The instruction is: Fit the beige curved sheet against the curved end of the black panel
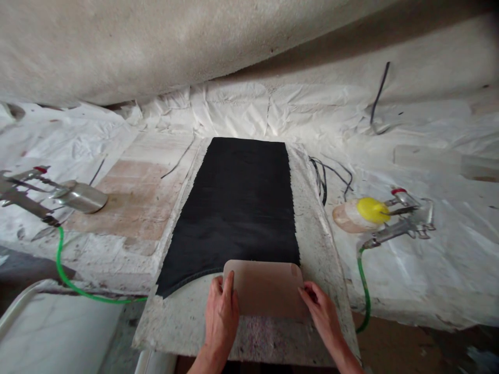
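A flat beige-pink panel with rounded corners [268, 291] is held between my two hands over the front of the board [163, 327]. My left hand [221, 311] grips its left edge, index finger lying along the top face. On the right edge, my right hand [319, 306] pinches the panel between thumb and fingers. Beyond it lies a black sheet with zigzag-cut edges [241, 202], flat on the board. The panel's far edge overlaps the sheet's near right part; whether they touch cannot be made out. A curved edge shows at the sheet's near left.
At the left lies a spray gun with a metal cup [83, 197] and a green hose [64, 272]. Another spray gun with a yellow-topped cup [370, 210] lies at the right, near black cables [323, 176]. Whitish plastic sheeting [249, 111] covers the back, under a hanging cloth [156, 47].
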Demonstrator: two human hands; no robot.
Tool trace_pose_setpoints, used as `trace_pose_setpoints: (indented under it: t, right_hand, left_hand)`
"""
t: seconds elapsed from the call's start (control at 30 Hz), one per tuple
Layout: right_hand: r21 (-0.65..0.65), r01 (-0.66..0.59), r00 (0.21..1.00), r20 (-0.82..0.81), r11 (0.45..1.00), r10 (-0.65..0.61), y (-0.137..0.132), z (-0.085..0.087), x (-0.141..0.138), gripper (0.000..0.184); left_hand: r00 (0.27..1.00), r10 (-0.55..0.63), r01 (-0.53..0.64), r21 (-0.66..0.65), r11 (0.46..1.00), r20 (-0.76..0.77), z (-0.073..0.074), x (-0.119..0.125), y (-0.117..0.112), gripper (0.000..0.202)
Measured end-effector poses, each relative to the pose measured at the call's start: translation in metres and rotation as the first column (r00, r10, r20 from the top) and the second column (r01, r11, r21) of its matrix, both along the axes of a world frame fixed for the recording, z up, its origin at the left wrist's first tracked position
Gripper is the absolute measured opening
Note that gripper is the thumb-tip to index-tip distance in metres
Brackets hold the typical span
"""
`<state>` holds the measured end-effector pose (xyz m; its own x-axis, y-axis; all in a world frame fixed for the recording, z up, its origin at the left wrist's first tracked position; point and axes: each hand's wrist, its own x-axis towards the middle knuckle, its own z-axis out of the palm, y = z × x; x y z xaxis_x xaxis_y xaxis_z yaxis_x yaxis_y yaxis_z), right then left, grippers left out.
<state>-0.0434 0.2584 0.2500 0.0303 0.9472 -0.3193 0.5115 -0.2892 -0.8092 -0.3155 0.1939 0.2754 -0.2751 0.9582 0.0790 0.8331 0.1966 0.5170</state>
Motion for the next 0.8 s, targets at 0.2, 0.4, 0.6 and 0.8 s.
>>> trace_pose_setpoints:
  t: [0.2,0.4,0.6,0.8]
  right_hand:
    - [-0.022,0.014,1.000,0.019,1.000,-0.014,-0.002,0.000,0.001,0.045]
    - [-0.020,0.015,1.000,0.027,1.000,-0.014,-0.001,-0.004,0.003,0.044]
    - [0.042,0.031,1.000,-0.002,0.999,-0.031,0.001,0.003,0.004,0.036]
    - [0.072,0.053,0.999,-0.006,0.996,-0.052,0.003,0.009,0.009,0.029]
  left_hand:
    - [1.000,0.017,-0.017,0.003,1.000,-0.020,0.000,0.002,-0.003,0.046]
    - [0.999,0.028,-0.027,0.018,0.999,-0.019,-0.003,0.003,-0.001,0.045]
    - [0.999,0.024,-0.024,-0.011,1.000,-0.031,-0.004,0.008,0.002,0.040]
    - [0.999,0.020,-0.017,-0.079,0.997,0.029,0.003,0.017,0.007,0.042]
